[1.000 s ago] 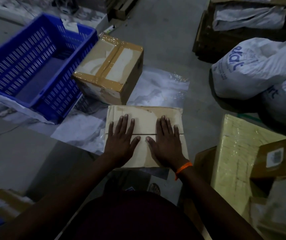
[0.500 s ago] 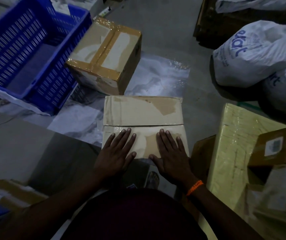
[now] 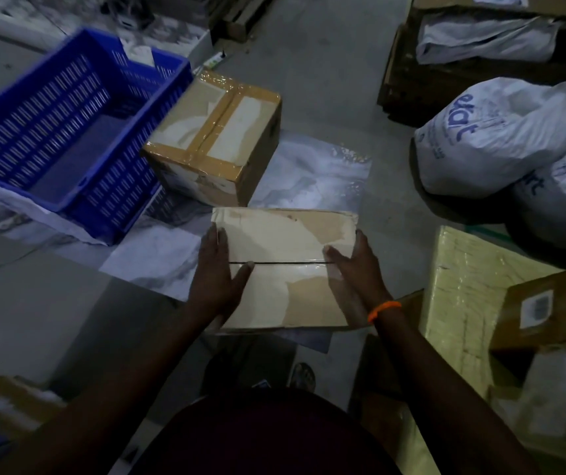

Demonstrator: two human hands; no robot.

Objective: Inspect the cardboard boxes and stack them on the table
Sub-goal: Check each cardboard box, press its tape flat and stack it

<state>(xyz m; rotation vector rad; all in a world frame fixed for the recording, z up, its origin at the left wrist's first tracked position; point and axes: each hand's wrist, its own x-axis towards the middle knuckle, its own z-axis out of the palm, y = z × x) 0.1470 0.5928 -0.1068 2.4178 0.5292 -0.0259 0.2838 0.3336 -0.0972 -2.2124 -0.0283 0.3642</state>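
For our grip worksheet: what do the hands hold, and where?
The cardboard box, by its two side edges: left hand on one, right hand opposite, thumbs on top.

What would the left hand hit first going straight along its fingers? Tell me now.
Likely the taped box, just beyond; the left hand, gripping the near box's left edge, points at it. Height is unclear.

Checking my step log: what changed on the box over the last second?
Both hands slid from the top of the cardboard box apart to its sides: the left hand holds the left edge, the right hand the right edge, thumbs on top. The taped box and blue crate stayed put.
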